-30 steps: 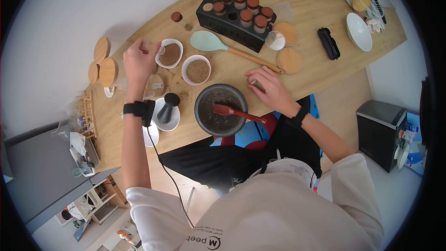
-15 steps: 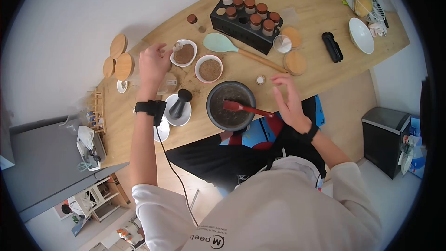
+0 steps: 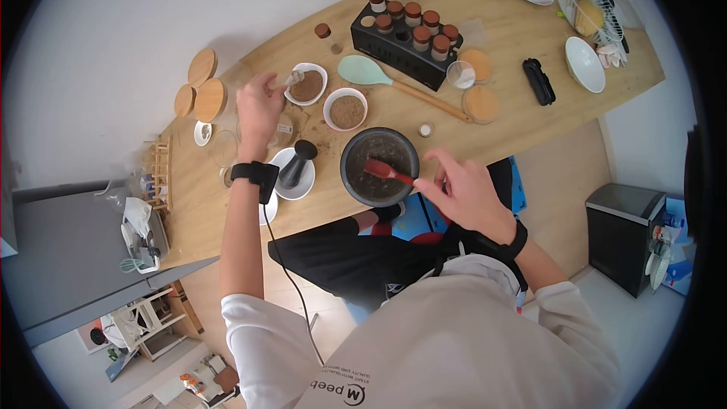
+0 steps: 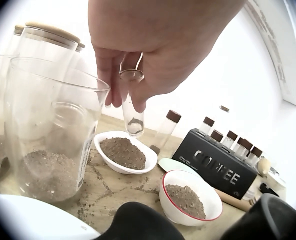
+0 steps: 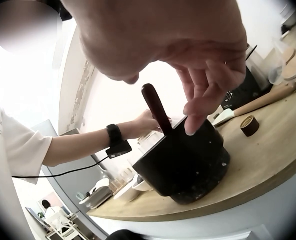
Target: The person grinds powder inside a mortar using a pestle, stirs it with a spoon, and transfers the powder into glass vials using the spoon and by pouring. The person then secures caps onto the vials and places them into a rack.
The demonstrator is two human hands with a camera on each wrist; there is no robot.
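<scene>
In the left wrist view my left hand [image 4: 158,45] pinches a small glass tube [image 4: 133,117], tilted, with a little dark matter near its lower end. It is close over a white bowl of brown soil-like powder [image 4: 122,152]. My right hand [image 3: 473,193] is beside a dark mortar [image 3: 356,195], thumb and forefinger spread around the handle end of a red spatula [image 3: 381,169]. The spatula leans in the mortar. A small brown cap [image 5: 249,125] lies on the table past the right hand. Next to the powder bowl stands a red-rimmed bowl [image 4: 210,205] with similar powder.
A black rack of corked tubes [image 3: 401,53] stands behind a mint spatula [image 3: 363,70]. One capped tube [image 4: 166,131] stands apart. Near my left forearm are a glass jar [image 4: 95,125] and a pestle in a white bowl [image 3: 307,185]. Wooden lids [image 3: 210,101] lie far left.
My right hand has let go of the small cap, leaving it on the table, and moved to the red spatula's handle. The left hand keeps the tube at the powder bowl.
</scene>
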